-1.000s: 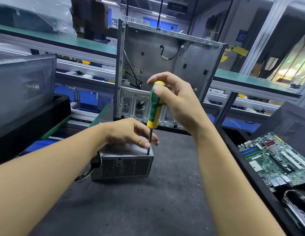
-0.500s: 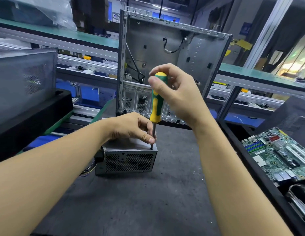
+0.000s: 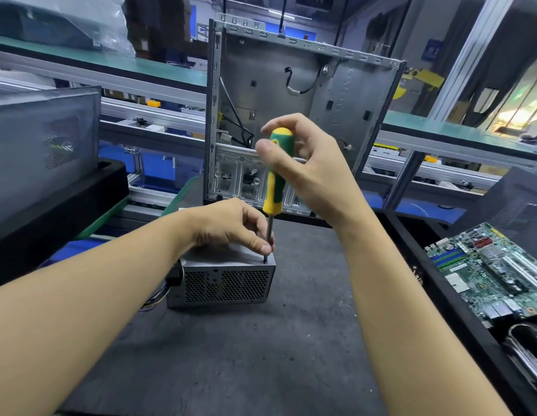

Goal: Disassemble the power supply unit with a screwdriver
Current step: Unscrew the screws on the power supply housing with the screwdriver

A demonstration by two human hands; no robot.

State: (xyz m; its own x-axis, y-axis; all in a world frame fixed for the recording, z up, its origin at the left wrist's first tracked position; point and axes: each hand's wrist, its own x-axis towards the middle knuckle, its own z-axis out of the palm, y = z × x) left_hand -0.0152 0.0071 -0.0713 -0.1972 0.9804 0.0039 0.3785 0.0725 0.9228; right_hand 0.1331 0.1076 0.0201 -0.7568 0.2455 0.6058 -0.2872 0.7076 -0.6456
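A grey metal power supply unit (image 3: 225, 285) with a perforated front sits on the dark mat, cables trailing from its left side. My left hand (image 3: 231, 226) rests on its top, with the thumb and a finger pinched around the screwdriver shaft just above the near right corner. My right hand (image 3: 309, 166) grips the green and yellow screwdriver (image 3: 274, 175) by the top of its handle. The tool stands nearly upright, its tip on a screw (image 3: 265, 261) at that corner.
An empty computer case (image 3: 336, 100) stands upright behind the unit. A black tray at the right holds a green motherboard (image 3: 495, 271). A black bin with a grey mesh case (image 3: 42, 139) sits at the left. The dark mat (image 3: 261, 355) spreads in front.
My right hand has shifted its fingers around the handle top, as in turning the screwdriver. The left hand and the unit stay as they were; the view shifted slightly.
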